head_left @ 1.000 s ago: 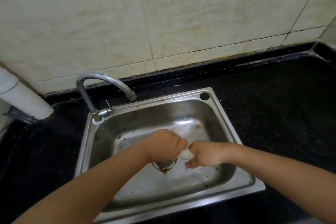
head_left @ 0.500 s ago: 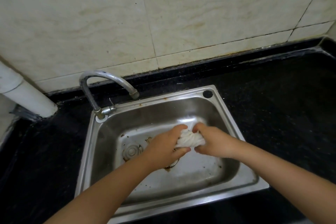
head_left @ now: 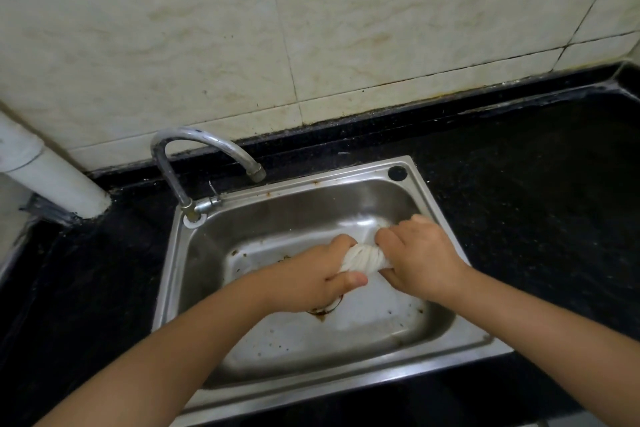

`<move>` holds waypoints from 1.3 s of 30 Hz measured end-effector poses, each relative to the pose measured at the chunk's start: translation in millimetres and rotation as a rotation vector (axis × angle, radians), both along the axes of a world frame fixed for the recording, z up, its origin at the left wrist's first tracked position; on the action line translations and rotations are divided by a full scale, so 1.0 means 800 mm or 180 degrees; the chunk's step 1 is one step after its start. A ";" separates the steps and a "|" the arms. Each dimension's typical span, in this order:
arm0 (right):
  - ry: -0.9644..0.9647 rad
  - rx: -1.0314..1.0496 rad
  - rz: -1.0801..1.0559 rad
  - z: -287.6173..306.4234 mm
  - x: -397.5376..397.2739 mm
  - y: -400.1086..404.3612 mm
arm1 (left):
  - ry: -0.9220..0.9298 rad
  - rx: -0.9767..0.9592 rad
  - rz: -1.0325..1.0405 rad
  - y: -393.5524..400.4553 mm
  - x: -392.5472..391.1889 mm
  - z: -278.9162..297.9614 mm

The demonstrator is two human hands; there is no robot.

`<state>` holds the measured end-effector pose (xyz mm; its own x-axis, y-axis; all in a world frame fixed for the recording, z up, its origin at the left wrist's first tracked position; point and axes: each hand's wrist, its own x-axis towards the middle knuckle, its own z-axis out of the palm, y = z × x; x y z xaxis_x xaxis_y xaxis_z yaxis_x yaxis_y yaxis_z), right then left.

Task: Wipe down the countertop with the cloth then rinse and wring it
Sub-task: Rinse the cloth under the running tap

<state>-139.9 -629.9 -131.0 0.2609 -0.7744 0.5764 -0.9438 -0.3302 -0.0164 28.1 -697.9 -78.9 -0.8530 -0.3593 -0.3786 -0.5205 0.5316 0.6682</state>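
A white cloth [head_left: 364, 257], twisted into a tight roll, hangs over the steel sink [head_left: 242, 204]. My left hand [head_left: 317, 279] grips its left end, thumb across the front. My right hand [head_left: 420, 258] grips the right end, fingers curled over the top. Only the short twisted middle of the cloth shows between the two fists. The black countertop [head_left: 540, 177] surrounds the sink.
A curved steel tap [head_left: 204, 146] stands at the sink's back left corner; no water runs from it. A rusty drain [head_left: 323, 310] lies under my left hand. A white pipe [head_left: 48, 173] rises at the far left. Tiled wall [head_left: 311, 28] behind.
Both hands, holding the cloth, have moved up and right, off the drain toward the sink's right side. More of the twisted cloth shows between them than a second ago.
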 end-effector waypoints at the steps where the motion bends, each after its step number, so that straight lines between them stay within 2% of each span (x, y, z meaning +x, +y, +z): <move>1: -0.0038 0.0317 0.0083 0.003 -0.001 0.000 | -0.0131 -0.0420 -0.0149 0.000 0.000 0.002; 4: -0.0067 0.1374 -0.0030 0.017 0.005 0.002 | -0.0425 -0.1121 -0.0369 -0.001 -0.002 0.001; 7: -0.0785 0.2876 -0.0090 0.029 0.013 0.006 | -0.0574 -0.1350 -0.0507 -0.003 -0.001 -0.007; 13: -0.2601 0.3720 0.0002 0.023 0.024 0.010 | -0.0666 -0.1539 -0.0580 0.000 0.009 -0.020; 19: -0.3381 0.4172 0.0048 0.019 0.028 0.013 | -0.0612 -0.1689 -0.0665 0.001 0.012 -0.028; 21: -0.3198 0.4121 -0.0093 0.019 0.028 0.006 | -0.0644 -0.1714 -0.0637 -0.003 0.009 -0.033; 24: -0.2011 0.3693 -0.0320 0.015 0.026 -0.009 | -0.0630 -0.1591 -0.0390 -0.013 0.006 -0.037; 26: -0.1581 0.3331 -0.0474 0.016 0.026 -0.014 | -0.0377 -0.1334 0.0017 -0.021 0.009 -0.039; 33: -0.2543 0.2023 -0.0482 0.042 0.018 -0.016 | 0.0985 -0.0694 0.1452 -0.029 0.020 -0.010; 39: -0.3170 0.1059 -0.0412 0.090 0.025 -0.013 | 0.1604 0.0133 0.1984 -0.021 0.029 0.033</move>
<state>-119.5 -640.4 -59.0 -0.3087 -0.9207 0.2386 -0.4823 -0.0648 -0.8736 51.0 -714.4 -52.7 -0.5718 -0.8200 -0.0251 -0.3438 0.2118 0.9148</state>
